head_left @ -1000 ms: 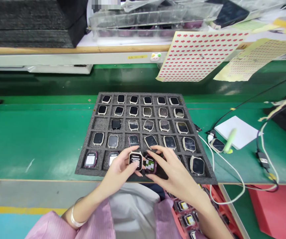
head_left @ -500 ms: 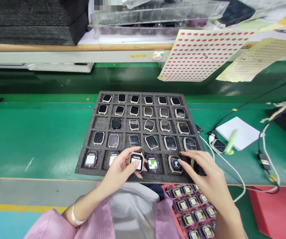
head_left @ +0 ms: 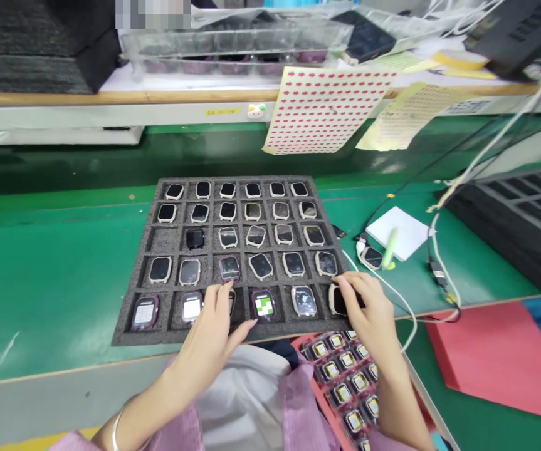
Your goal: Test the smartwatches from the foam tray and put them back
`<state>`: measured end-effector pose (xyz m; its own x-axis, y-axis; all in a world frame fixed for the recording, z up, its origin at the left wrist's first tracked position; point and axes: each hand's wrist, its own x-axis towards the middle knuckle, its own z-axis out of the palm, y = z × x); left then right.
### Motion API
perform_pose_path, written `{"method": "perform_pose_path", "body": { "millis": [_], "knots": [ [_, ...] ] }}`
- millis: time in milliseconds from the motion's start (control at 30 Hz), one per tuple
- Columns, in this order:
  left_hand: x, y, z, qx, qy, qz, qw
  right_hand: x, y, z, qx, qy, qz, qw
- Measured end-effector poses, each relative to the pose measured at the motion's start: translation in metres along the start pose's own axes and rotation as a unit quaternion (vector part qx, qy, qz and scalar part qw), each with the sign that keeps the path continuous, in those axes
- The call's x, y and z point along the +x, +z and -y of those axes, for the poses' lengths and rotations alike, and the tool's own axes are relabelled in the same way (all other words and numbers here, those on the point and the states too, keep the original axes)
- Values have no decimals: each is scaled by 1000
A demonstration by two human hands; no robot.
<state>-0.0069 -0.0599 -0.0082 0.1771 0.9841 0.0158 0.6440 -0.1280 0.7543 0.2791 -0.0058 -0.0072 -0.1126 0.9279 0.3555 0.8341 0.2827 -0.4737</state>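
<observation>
A dark grey foam tray holds rows of smartwatches in its square compartments. Over the third compartment of the front row is my left hand, its thumb and fingers spread apart. A smartwatch lies under those fingers, mostly hidden. To its right sits a watch with a green and white screen, then a pale-framed watch with a lit dial. My right hand grips the pale-framed watch in the front right corner compartment; its fingers cover part of the black screen.
Right of the tray lie a cabled watch, a green pen, white paper and cables. Arrow sticker sheets hang from the shelf edge. Below the bench edge is a red tray of packed watches. Another foam tray stands right.
My left hand has lowered the watch it held into the front row and spread its fingers. My right hand has moved from the lit-dial watch to the corner watch. The view has swung right.
</observation>
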Motion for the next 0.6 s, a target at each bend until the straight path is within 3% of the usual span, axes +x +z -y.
{"method": "perform_pose_path", "body": {
  "millis": [267, 467, 600],
  "knots": [
    [-12, 5, 13, 98, 20, -54, 994, -37, -3, 21, 46, 25, -10, 999],
    [-7, 27, 38, 165, 72, -125, 976, -45, -8, 19, -107, -25, -1, 994],
    [0, 31, 44, 225, 112, -180, 951, -41, -8, 15, -155, -62, 14, 986]
  ]
}}
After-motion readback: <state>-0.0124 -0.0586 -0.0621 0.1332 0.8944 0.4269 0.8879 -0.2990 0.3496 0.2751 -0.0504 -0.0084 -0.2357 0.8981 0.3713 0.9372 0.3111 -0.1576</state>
